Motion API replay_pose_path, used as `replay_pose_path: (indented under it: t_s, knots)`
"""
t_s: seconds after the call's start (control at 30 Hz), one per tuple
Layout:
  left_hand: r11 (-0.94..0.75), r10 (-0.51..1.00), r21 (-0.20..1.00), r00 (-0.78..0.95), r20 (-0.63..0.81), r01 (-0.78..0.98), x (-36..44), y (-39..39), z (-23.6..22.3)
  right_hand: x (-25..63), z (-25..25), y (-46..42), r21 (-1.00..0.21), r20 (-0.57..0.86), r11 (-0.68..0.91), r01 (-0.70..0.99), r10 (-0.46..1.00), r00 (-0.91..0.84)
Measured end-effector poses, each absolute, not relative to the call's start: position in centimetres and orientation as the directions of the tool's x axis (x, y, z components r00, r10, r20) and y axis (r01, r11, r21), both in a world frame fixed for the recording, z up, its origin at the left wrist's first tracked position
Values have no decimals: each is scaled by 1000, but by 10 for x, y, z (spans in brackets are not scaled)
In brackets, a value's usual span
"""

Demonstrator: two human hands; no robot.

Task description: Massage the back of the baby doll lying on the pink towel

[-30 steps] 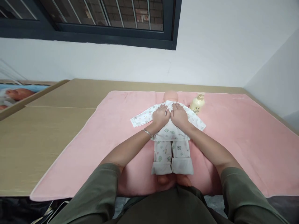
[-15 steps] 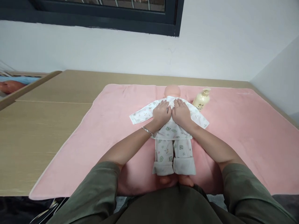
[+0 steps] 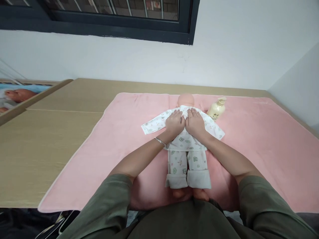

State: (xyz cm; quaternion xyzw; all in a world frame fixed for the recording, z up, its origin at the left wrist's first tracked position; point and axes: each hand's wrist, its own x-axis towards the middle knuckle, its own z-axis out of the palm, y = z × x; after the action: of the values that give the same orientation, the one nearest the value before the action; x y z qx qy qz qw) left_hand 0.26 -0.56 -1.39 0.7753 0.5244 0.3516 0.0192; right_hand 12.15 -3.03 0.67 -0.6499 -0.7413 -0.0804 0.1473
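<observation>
A baby doll point(image 3: 185, 100) lies on a pink blanket point(image 3: 119, 132), its head toward the wall and its feet near my body. It wears a white printed top point(image 3: 185, 142) and matching trousers point(image 3: 198, 161) with turned-up cuffs. My left hand point(image 3: 175, 122) rests flat on the left of the doll's upper body, fingers stretched toward the head. Beside it my right hand point(image 3: 195, 122) lies flat on the right side, the thumbs close together. Neither hand holds anything. The top beneath my palms is hidden.
A cream pump bottle point(image 3: 216, 109) lies tilted on the blanket, right of the doll's head. Wooden tabletop point(image 3: 62, 139) shows on the left. Beyond its raised edge another doll point(image 3: 21, 95) lies on blue cloth. A white wall point(image 3: 154, 63) and a dark window frame point(image 3: 124, 28) stand behind.
The whole view has shifted slightly, so everything appears a little lower and further right. My hands stay flat on the doll's upper body, with little visible movement against it.
</observation>
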Motion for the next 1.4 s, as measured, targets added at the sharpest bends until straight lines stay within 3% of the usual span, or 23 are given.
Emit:
replay_pose_path:
  t_s: [0.63,0.9,1.17,1.4]
  knots:
    - [-463,814,378,216,539,802,2,-4,-15,128,-4,-27,-79,456,204,976,878,-146]
    - [-449,847,420,226,481,789,-2,-4,-12,127,4,-30,-173,316,195,965,939,-133]
    - [-370,927,608,234,294,702,-8,7,-13,154,19,-12,-218,179,319,922,942,-284]
    - [-399,915,604,258,309,690,-11,11,-15,135,15,-33,-200,206,158,967,972,-117]
